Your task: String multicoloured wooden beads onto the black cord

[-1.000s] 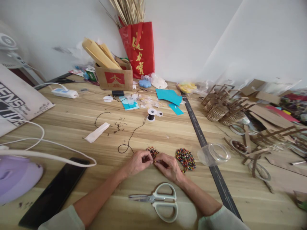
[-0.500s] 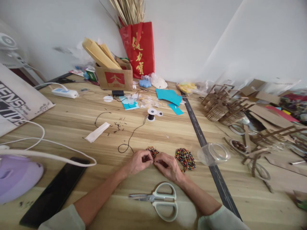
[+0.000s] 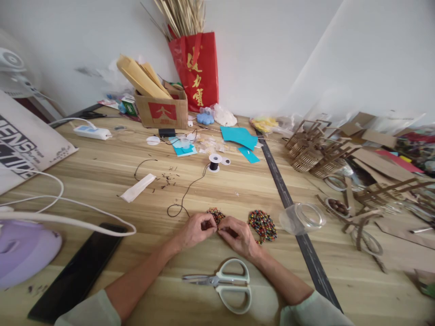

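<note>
1. Head view: we look down on our two bare hands, meeting near the middle of a wood-grain desk (image 3: 102, 167).
2. Our left hand (image 3: 198, 232) has thumb and forefinger curled into a narrow pinch, its tips close to those of the other hand.
3. Our right hand (image 3: 239, 236) is bent inward in a similar narrow pinch. Whatever lies between the fingertips is too small to make out, so we cannot tell if either hand grips something.
4. A small bunch of multicoloured beads (image 3: 215, 213) lies just beyond the fingertips, partly hidden by them.
5. A larger heap of beads (image 3: 264, 225), equally colourful, rests on the desk just beside our right hand, on its outer side.
6. Scissors (image 3: 215, 281) with pale handles lie nearer to us, below both hands, blades pointing left.
7. Beyond the hands stands a white spool (image 3: 214, 165) wound with black cord; a loose length loops toward our left hand.
8. Farther left we find a white strip (image 3: 138, 188) beside scattered dark snippets (image 3: 166, 179).
9. To the right, a clear plastic container (image 3: 288, 219) lies across a dark band on the desk.
</note>
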